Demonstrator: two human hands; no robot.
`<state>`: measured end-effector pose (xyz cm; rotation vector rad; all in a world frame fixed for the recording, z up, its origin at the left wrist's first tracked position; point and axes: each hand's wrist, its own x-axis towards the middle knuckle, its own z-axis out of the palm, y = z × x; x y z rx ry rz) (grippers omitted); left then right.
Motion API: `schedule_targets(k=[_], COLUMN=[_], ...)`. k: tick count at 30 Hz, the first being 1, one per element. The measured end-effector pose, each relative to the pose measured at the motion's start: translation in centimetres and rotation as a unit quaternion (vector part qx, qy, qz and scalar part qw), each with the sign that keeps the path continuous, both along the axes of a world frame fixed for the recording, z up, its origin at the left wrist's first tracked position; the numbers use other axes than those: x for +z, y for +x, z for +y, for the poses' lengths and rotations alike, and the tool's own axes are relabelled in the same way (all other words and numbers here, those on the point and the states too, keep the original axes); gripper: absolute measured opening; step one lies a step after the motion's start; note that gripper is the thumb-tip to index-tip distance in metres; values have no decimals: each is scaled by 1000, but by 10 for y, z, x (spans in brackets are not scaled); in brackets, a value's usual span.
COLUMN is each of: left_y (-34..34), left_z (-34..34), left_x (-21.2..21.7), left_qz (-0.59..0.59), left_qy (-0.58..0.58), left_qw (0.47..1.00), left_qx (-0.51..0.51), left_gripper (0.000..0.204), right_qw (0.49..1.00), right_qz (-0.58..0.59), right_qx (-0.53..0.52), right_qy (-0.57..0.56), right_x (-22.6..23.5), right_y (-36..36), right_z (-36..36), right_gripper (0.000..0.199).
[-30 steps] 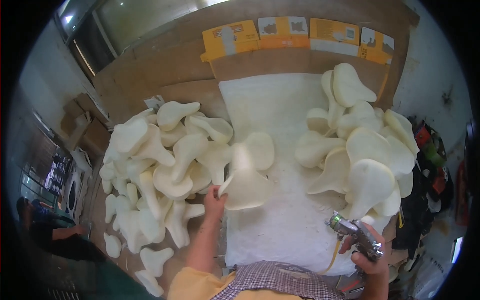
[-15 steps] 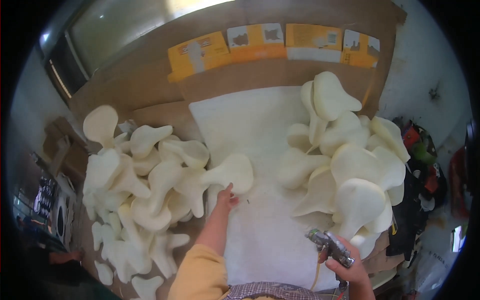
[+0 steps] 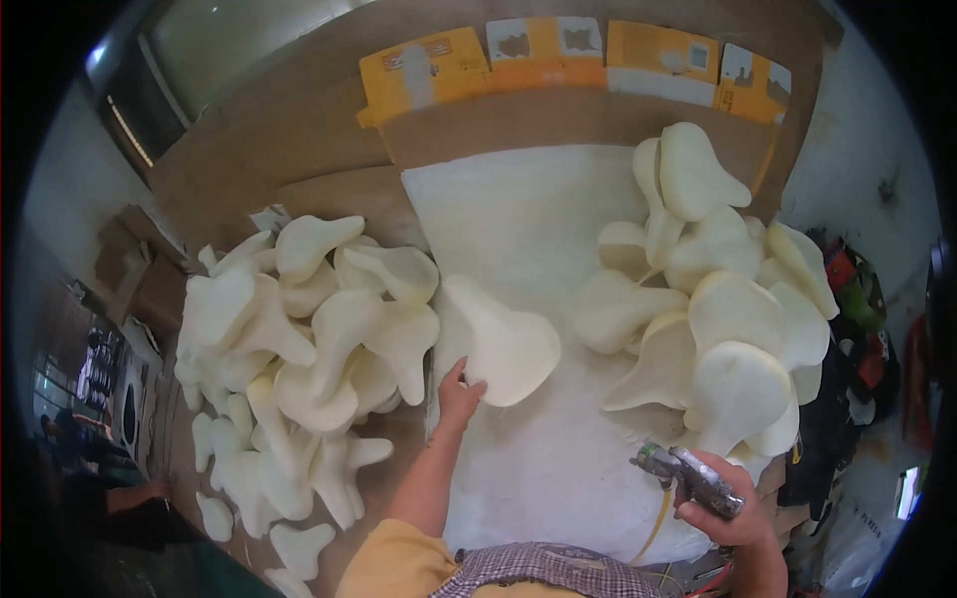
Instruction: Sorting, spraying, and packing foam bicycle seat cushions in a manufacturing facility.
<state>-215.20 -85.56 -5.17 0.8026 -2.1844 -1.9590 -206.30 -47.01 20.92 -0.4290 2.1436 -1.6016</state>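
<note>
A cream saddle-shaped foam pad (image 3: 513, 349) lies on the white sheet (image 3: 528, 209), its narrow end pointing up and left. My left hand (image 3: 462, 399) is at its lower left edge, thumb against the rim and forefinger stretched apart from it. Held in my right hand (image 3: 733, 508) is a metal spray gun (image 3: 698, 480), its nozzle pointing left above the sheet. A yellow hose (image 3: 655, 528) hangs below the gun. A heap of similar foam pads (image 3: 349, 329) lies on the left, with another stack of pads (image 3: 738, 309) on the right.
Brown cardboard (image 3: 329, 199) lies beneath and behind the sheet, with yellow and white carton pieces (image 3: 424, 75) along the back. Dark cloth and coloured items (image 3: 847, 329) hang at the right wall. Another person's hand (image 3: 140, 495) shows at the far left.
The pad beside my left hand has turned and shifted right, away from the left heap. A rounded pad end no longer stands up at that heap's back left. The view has shifted slightly.
</note>
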Motion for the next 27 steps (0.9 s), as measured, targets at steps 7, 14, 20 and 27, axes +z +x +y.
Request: schedule_targets(k=[7, 14, 20, 27], left_y=[31, -21, -115, -116], left_z=[-29, -46, 190, 212], left_x=[11, 109, 55, 18], left_qz=[-68, 374, 117, 112], left_qy=[112, 425, 111, -67], left_qw=[991, 821, 943, 948], left_qx=[-11, 74, -291, -289], left_gripper=[52, 43, 60, 63], right_qw=[984, 980, 966, 973], right_qz=[71, 76, 9, -38], right_qx=[-45, -125, -222, -188], right_qy=[-154, -134, -134, -128], right_x=[15, -13, -42, -39], right_y=[26, 56, 84, 96], right_z=[-4, 45, 65, 70], right_gripper=[59, 62, 62, 64])
